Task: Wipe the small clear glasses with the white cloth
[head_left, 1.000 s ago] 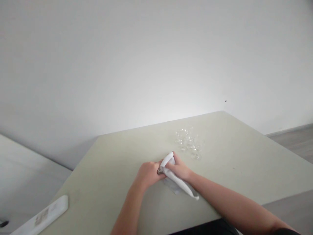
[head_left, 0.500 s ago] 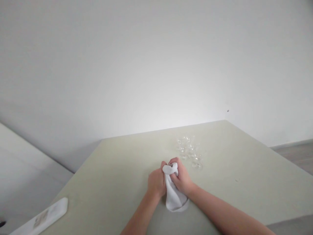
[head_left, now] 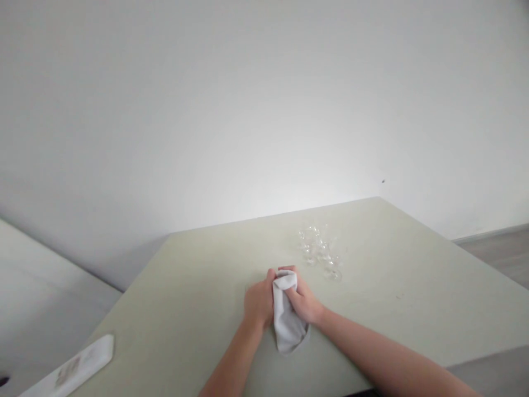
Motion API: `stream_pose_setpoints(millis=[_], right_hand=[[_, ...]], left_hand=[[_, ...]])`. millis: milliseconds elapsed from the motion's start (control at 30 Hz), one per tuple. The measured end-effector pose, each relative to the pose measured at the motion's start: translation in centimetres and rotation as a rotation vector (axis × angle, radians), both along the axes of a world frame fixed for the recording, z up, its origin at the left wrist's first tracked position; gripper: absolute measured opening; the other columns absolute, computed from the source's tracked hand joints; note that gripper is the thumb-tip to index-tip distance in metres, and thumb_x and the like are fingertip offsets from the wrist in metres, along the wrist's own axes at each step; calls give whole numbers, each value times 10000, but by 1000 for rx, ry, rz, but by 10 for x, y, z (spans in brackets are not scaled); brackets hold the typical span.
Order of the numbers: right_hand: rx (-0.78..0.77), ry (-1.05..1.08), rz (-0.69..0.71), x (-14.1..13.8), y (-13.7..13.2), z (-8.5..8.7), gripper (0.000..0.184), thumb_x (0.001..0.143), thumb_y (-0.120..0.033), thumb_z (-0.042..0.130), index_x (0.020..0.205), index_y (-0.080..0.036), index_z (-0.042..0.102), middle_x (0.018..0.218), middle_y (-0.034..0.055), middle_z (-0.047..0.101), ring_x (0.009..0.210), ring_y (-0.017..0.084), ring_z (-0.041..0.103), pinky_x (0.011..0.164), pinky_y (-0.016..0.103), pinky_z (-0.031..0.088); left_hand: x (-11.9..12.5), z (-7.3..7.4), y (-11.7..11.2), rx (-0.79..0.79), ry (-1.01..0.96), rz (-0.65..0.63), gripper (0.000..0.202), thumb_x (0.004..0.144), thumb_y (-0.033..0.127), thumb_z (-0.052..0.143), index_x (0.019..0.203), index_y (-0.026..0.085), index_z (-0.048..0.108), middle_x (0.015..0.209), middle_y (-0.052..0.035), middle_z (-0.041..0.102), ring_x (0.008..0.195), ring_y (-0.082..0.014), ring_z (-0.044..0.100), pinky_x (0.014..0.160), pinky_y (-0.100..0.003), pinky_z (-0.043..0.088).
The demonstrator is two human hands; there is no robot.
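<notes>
A white cloth (head_left: 290,325) is bunched between my two hands, its loose end hanging down toward me. My left hand (head_left: 259,302) grips it from the left, fingers curled, thumb near the top fold. From the right, my right hand (head_left: 305,300) is closed on the same cloth, with its thumb laid across the front. Whether anything is wrapped inside the cloth is hidden. Just beyond my right hand, a cluster of several small clear, shiny pieces (head_left: 318,248) lies on the table; their exact kind is too blurred to tell.
The pale green table (head_left: 185,286) meets a white wall (head_left: 264,110) at its back edge. At the lower left, a long white object (head_left: 70,370) with a printed patch lies at the table's edge. Wooden-looking floor (head_left: 504,253) shows at the right.
Both hands have shifted slightly left with the cloth. The cloth's top fold and hanging end have changed shape and narrowed. My view has moved a little.
</notes>
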State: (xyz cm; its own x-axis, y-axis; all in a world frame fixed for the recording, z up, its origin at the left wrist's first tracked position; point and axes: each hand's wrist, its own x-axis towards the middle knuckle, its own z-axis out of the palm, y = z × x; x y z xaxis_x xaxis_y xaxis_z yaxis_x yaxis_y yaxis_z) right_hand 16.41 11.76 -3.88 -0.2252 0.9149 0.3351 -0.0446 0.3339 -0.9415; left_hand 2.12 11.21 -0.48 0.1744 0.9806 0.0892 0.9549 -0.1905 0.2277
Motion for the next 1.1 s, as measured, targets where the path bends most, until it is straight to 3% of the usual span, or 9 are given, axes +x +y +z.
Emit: stream_pose_setpoints(millis=[167,300,400,500,600,733,800,900,1100], right_hand=[[-122,-11,-64,-2,2,-3,233,919,-457,514,889,-229,480,746,-18,531,695,164,529,652,284,453],[82,-247,-69,7,2,6,92,886,-292,535,952,-231,519,835,9,600,762,177,576,714,301,458],[263,-398,-64,14,2,7,328,796,-282,636,1093,-238,505,985,57,627,846,214,614,768,336,476],[402,-375,-42,18,3,7,587,708,-342,744,1210,-248,454,1167,113,590,1003,258,615,857,370,490],[434,-280,-27,19,3,9,615,718,-374,754,1247,-249,467,1294,136,515,1162,281,552,970,402,458],[264,-160,-17,14,3,11,288,943,-385,481,1188,-260,567,1254,99,558,1274,261,467,1067,421,380],[79,-88,-52,10,3,8,328,989,-414,370,1226,-253,531,1186,90,592,1172,240,534,1023,420,414],[-145,-15,-154,5,3,1,344,951,-506,441,1155,-237,505,996,51,618,949,212,591,876,371,488],[-56,-69,-83,1,2,1,275,908,-481,545,930,-210,589,909,21,631,895,194,569,855,330,461]], left_hand=[[-4,-1,1,90,86,-93,308,950,352,292,1095,170,494,780,-106,686,799,-271,681,699,-313,442],[-3,-4,4,-5,-121,-66,327,982,362,221,1036,217,509,782,-43,682,766,-224,671,693,-292,442],[-5,-6,7,-95,-365,-67,447,1000,366,138,896,222,548,807,-34,681,807,-202,660,737,-292,463],[-10,-7,10,-131,-552,-106,478,994,379,151,848,198,568,800,-48,678,795,-200,644,755,-305,483],[-12,-8,11,-144,-610,-172,448,987,408,206,888,173,575,821,-58,685,751,-198,638,720,-307,491],[-6,-5,6,-131,-378,-69,515,1009,385,126,997,189,602,834,-67,701,792,-211,667,705,-301,472],[0,-1,2,-79,-170,-21,483,1010,390,153,1126,195,579,833,-78,709,806,-231,682,710,-308,456],[6,4,-1,-39,33,-32,431,1001,390,212,1197,193,541,828,-92,715,807,-253,692,700,-317,441],[9,5,-1,-39,74,48,307,993,394,288,1135,209,487,815,-71,710,791,-244,692,667,-294,421]])
